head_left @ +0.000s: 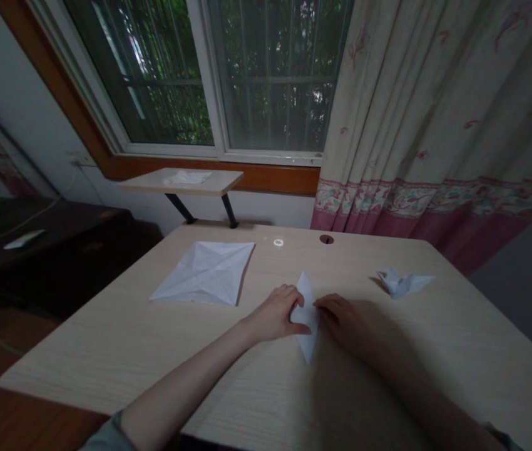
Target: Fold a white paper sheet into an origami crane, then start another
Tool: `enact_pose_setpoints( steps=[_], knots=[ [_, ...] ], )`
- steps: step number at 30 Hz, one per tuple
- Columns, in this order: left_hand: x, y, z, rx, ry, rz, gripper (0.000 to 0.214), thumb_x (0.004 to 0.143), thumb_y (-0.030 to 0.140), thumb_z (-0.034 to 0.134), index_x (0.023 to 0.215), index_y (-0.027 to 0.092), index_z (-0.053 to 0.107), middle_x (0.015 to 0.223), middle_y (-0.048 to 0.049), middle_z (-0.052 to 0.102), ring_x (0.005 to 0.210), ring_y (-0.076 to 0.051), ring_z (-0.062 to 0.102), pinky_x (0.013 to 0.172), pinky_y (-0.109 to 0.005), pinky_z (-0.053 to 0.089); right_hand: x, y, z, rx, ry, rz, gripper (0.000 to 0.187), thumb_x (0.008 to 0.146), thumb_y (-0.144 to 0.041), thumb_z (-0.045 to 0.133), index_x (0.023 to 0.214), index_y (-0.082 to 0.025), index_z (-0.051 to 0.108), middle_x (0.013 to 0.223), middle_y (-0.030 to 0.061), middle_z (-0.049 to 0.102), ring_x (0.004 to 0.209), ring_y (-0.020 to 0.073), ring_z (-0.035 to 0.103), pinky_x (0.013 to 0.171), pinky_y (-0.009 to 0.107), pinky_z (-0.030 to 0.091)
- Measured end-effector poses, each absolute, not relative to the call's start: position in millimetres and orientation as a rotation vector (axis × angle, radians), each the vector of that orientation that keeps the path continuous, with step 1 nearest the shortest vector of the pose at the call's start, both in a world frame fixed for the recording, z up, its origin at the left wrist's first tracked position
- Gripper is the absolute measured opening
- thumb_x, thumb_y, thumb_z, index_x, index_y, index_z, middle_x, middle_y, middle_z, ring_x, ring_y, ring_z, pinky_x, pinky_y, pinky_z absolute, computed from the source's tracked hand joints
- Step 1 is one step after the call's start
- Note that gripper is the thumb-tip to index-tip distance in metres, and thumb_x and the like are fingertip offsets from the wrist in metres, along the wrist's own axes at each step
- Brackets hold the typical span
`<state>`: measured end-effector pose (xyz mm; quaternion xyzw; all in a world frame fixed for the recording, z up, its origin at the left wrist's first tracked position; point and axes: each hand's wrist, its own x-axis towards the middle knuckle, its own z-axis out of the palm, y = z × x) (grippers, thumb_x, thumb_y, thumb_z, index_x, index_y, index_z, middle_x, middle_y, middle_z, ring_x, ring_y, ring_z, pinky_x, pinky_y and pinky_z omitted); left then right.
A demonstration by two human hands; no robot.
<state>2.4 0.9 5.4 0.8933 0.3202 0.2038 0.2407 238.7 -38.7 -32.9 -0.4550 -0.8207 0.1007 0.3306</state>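
A piece of folded white paper [307,311], long and pointed at both ends, lies on the desk between my hands. My left hand [278,313] grips its left side, thumb over the lower part and fingers curled at the upper part. At the paper's right edge, the fingertips of my right hand [341,316] are pinched together and touch it. Whether they hold the edge or only press on it is hard to see. To the left rests a creased square sheet of white paper [207,274]. A folded paper crane [402,283] sits off to the right.
The pale wooden desk [247,376] has a round cable hole [327,239] near its back edge. A small raised shelf [191,180] at the back left carries more white paper. Behind are a window and a floral curtain [411,125]. A dark low table [40,250] stands at left.
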Motion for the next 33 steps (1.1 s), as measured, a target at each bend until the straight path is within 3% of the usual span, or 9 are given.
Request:
enact_pose_setpoints(
  steps=[13,19,33],
  knots=[
    [5,-8,6,2.612,0.866,0.462,0.072,0.058,0.073,0.083,0.094,0.02,0.049,0.099,-0.0047,0.057,0.093,-0.026,0.052,0.085,-0.038,0.036,240,-37,-34,-1.175,-2.13,0.276,0.028,0.09,-0.009,0.048,0.104,-0.023,0.068,0.101,0.0071,0.074,0.095,0.0221,0.071,0.089,0.04,0.059],
    [-1,-1,3,2.597,0.773,0.499,0.077,0.056,0.074,0.084,0.101,0.02,0.054,0.105,-0.0057,0.06,0.099,-0.028,0.054,0.089,-0.038,0.036,239,-38,-31,-1.2,-2.137,0.311,0.029,0.089,-0.007,0.047,0.103,-0.022,0.068,0.1,0.0071,0.074,0.093,0.0219,0.071,0.089,0.039,0.059],
    [-3,4,4,2.565,0.836,0.539,0.075,0.067,0.069,0.083,0.12,0.022,0.06,0.122,-0.0103,0.063,0.114,-0.032,0.055,0.098,-0.044,0.04,240,-37,-40,-1.229,-2.048,0.219,0.027,0.091,-0.012,0.046,0.108,-0.026,0.062,0.104,0.0068,0.072,0.098,0.0227,0.069,0.091,0.043,0.058]
  ],
)
